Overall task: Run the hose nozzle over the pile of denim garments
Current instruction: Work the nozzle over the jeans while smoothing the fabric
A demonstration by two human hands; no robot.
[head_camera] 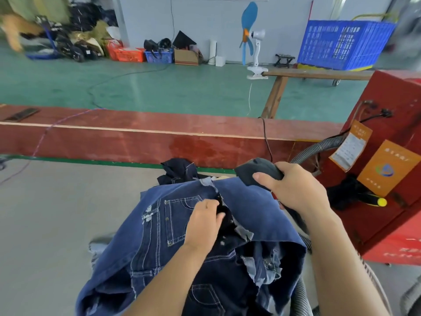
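Right grip: the right hand clasps the dark hose nozzle, right of frame centre, its mouth at the far edge of the top garment.
Left grip: the left hand pinches the waistband at centre.
Pile: the denim garments fill the lower centre.
Hose: the ribbed hose leads to the red machine at right.
Progress: judged under way; most of the pile looks not yet covered.

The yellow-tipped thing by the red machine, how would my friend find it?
Start at the big red metal machine on the right. On its lower front lies a dark cloth heap; a black handle with a round yellow tip pokes out to the right, under the orange label. Nothing else there is bright yellow.
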